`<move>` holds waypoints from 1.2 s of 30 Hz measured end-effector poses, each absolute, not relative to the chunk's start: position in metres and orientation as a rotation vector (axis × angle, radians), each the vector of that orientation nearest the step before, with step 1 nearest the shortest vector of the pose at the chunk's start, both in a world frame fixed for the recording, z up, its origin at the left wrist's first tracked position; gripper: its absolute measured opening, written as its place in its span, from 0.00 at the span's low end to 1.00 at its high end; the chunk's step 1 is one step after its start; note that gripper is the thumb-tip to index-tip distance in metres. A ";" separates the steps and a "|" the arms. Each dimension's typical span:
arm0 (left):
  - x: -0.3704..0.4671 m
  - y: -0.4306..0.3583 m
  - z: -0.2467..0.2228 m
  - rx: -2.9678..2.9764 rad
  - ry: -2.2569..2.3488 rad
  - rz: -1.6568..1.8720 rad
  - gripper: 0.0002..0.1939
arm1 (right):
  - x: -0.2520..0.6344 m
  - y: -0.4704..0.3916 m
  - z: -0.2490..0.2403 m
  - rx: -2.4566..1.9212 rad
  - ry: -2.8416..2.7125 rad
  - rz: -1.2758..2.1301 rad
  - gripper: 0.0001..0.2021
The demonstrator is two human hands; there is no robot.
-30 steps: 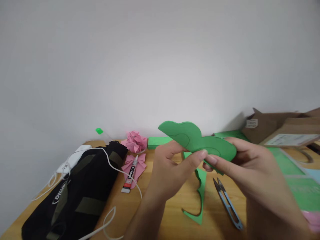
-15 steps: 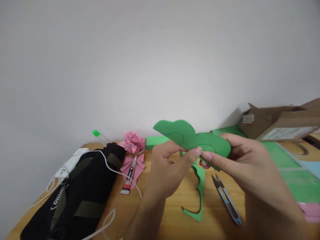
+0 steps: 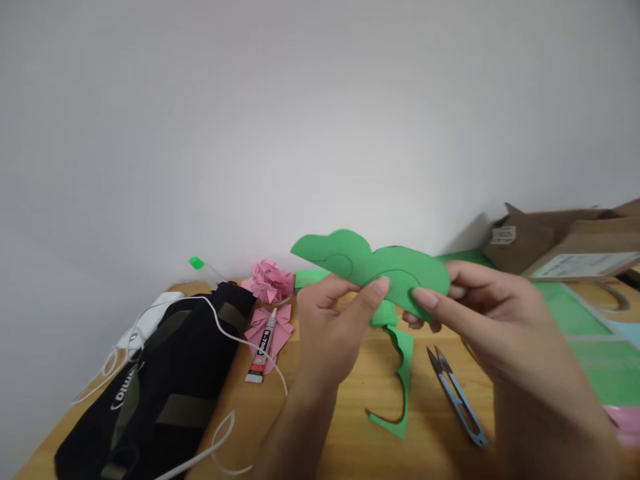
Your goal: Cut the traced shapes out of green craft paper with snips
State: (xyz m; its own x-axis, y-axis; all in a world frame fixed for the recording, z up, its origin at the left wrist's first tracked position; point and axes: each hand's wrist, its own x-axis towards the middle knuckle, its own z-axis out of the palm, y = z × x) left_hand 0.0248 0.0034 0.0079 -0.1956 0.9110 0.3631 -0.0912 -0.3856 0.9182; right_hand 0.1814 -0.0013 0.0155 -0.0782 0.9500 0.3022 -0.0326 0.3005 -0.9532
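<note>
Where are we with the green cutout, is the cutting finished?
Cutting looks done: the snips lie idle on the table beside a green offcut. In hand: the left hand and right hand pinch the green shape, lobed and marked with pencil arcs. Left: the glue tube lies unused by the pink bow.

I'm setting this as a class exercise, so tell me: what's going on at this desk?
A person holds a green scalloped paper cutout up over the wooden table with both hands, left hand and right hand pinching its lower edge. Below lie a green paper offcut and small blue-handled thread snips.
</note>
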 end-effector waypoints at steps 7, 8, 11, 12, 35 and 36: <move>0.027 0.008 0.006 1.174 1.055 1.791 0.14 | 0.178 -0.001 0.016 -0.898 -1.354 1.055 0.13; 0.027 0.008 0.006 1.177 1.059 1.791 0.14 | 0.178 -0.001 0.017 -0.904 -1.354 1.047 0.13; 0.028 0.007 0.007 1.198 1.043 1.766 0.12 | 0.180 -0.002 0.017 -0.921 -1.342 1.060 0.12; 0.028 0.007 0.007 1.207 1.037 1.749 0.12 | 0.181 -0.002 0.017 -0.922 -1.331 1.071 0.12; 0.011 0.013 0.016 1.052 0.858 2.243 0.12 | 0.184 -0.011 0.033 -1.209 -1.523 0.684 0.10; 0.012 0.013 0.020 1.036 0.819 2.277 0.12 | 0.185 -0.013 0.035 -1.244 -1.562 0.642 0.11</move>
State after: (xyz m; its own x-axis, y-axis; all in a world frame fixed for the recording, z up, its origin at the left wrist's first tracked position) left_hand 0.0115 0.0130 0.0196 -0.5830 0.6509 0.4862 -0.1924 -0.6920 0.6958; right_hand 0.1852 -0.0129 0.0351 0.0261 0.9283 0.3709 0.3986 0.3306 -0.8555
